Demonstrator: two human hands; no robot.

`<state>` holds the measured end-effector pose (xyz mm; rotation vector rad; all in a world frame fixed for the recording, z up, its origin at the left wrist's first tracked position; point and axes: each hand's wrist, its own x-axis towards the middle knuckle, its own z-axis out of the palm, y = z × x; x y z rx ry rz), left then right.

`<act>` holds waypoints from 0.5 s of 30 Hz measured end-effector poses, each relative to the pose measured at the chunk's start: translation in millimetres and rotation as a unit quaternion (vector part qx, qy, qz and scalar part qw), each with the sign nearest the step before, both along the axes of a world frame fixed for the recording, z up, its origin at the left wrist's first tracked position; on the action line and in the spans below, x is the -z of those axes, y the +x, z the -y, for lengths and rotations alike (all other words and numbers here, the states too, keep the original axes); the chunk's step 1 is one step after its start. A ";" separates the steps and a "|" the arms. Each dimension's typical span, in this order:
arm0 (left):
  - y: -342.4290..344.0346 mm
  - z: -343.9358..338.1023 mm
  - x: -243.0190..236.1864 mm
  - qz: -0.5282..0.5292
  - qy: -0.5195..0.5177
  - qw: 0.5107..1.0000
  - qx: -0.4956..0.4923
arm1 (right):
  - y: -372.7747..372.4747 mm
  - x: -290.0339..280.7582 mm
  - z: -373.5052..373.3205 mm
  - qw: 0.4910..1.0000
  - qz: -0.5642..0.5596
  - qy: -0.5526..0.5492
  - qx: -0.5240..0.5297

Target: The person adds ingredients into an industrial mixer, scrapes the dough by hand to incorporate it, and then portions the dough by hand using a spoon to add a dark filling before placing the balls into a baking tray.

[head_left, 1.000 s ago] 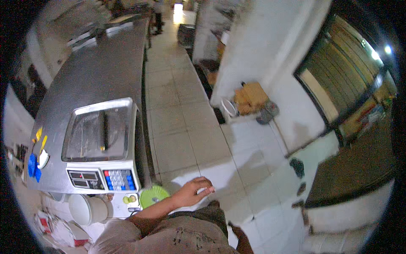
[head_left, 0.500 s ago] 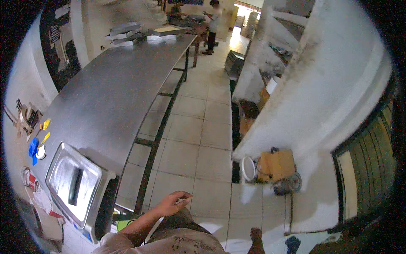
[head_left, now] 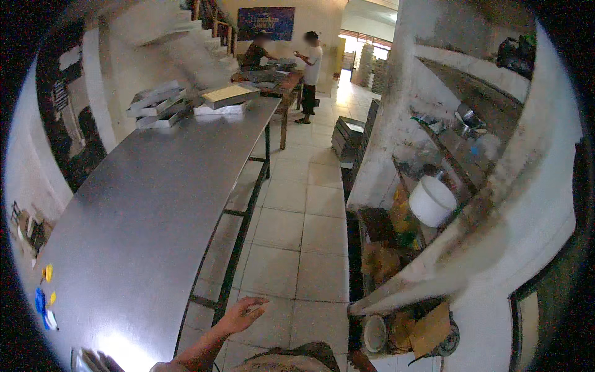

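My left hand (head_left: pixel 242 313) hangs open at the bottom of the view, fingers spread and holding nothing. It is over the tiled floor, just off the near right edge of a long steel table (head_left: pixel 155 204). The forearm comes in from the lower left. My right hand is out of sight.
Flat trays and boxes (head_left: pixel 164 105) are stacked at the table's far end. Two people (head_left: pixel 308 62) stand at another table beyond it. A tiled aisle (head_left: pixel 304 204) runs between the table and a white wall, where a white bucket (head_left: pixel 432 199), cardboard (head_left: pixel 427 325) and clutter lie.
The view has swung up from a machine on the near table end to look down the aisle. My left hand stays open and has drifted left, lower in the picture.
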<state>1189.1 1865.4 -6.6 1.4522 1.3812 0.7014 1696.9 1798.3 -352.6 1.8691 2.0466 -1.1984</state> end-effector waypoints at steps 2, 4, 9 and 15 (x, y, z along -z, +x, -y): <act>-3.2 -68.8 -10.7 -0.007 0.038 0.999 0.009 | -26.9 -22.7 -40.5 0.992 -0.004 -0.071 0.102; 10.8 -142.4 -16.2 0.023 0.064 0.998 0.005 | -22.4 -33.5 -89.8 0.985 0.012 -0.092 0.143; 29.7 -301.6 4.6 0.111 -0.040 0.992 -0.038 | -11.9 -40.3 -259.8 0.980 0.043 -0.100 0.165; -12.6 -451.3 38.5 -0.066 -0.016 0.997 -0.043 | -37.1 -45.6 -554.3 0.998 0.032 0.015 0.061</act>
